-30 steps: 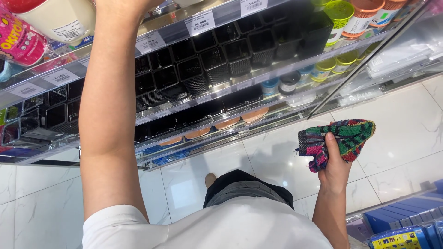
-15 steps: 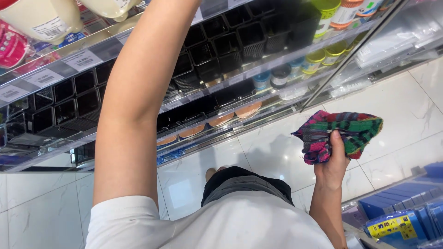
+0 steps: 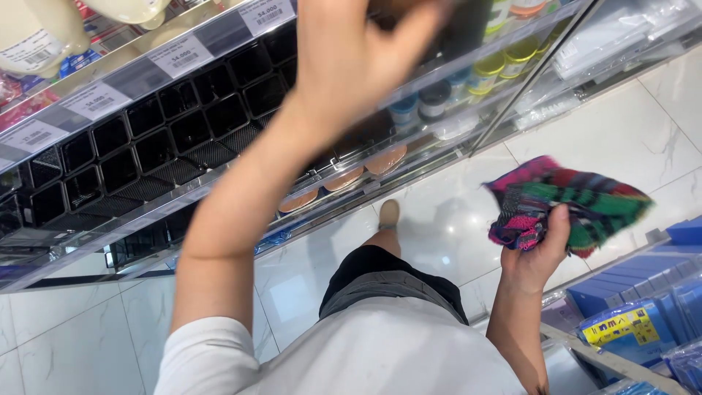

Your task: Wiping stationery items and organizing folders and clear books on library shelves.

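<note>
White marbled floor tiles [image 3: 629, 124] ran below a store shelving unit [image 3: 219, 175] of black trays and price tags when I made this check. The left hand [image 3: 351, 51] was raised at the shelf's upper front edge, fingers partly curled; something dark sat behind them, but I could not tell whether they gripped it. The right hand [image 3: 537, 252] was closed on a bunched multicoloured cloth [image 3: 570, 201], held in the air over the floor, well apart from the shelf edge and near the blue packets [image 3: 643, 322] at the lower right corner. In my judgement, the cloth was in hand and any shelf work unfinished.
</note>
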